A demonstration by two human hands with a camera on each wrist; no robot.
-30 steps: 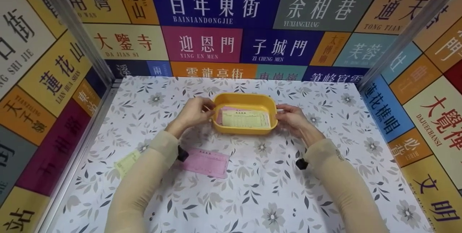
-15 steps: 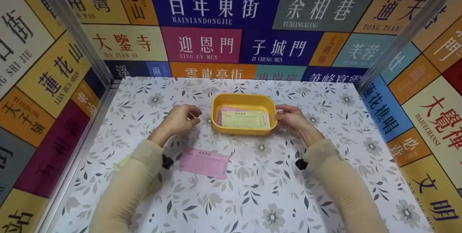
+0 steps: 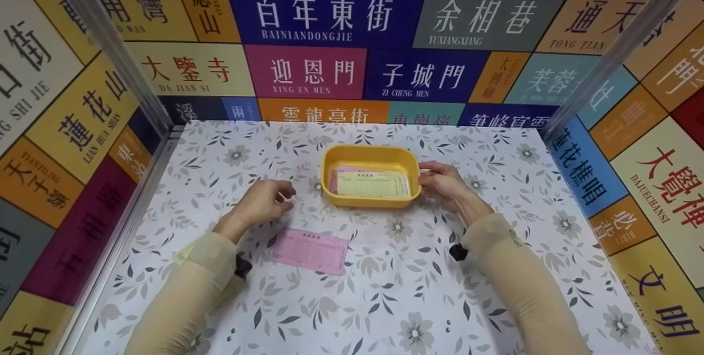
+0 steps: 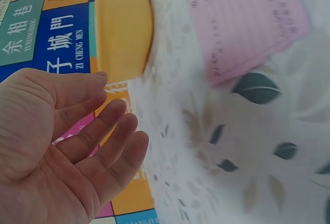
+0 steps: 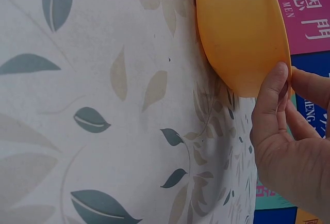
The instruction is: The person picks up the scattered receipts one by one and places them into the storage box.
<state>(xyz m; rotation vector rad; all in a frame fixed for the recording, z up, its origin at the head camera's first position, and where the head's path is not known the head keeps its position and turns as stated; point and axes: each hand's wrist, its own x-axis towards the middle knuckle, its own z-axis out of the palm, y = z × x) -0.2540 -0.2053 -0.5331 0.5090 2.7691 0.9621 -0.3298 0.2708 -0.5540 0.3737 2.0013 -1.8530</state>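
Note:
A yellow plastic tub (image 3: 370,201) stands toward the back of the table, with several paper slips (image 3: 374,184) inside, a pale yellow one on top and pink showing beneath. My right hand (image 3: 448,184) is at the tub's right end; in the right wrist view its thumb (image 5: 271,90) and index finger pinch the rim. My left hand (image 3: 263,201) hovers left of the tub, fingers loosely bent and holding nothing, as the left wrist view (image 4: 77,141) confirms. Below and right of that hand lies a pink printed slip (image 3: 311,251), apparently with another sheet under it.
Pale yellow slips (image 3: 181,255) lie at the left, mostly hidden under the left sleeve. A floral-patterned cloth (image 3: 385,289) covers the table. Panels printed with large characters (image 3: 324,11) enclose the back and both sides, with metal posts (image 3: 621,41) at the corners.
My left hand has let go of the tub's left end and drawn back to the left and toward me. My right hand and the tub stay in nearly the same place.

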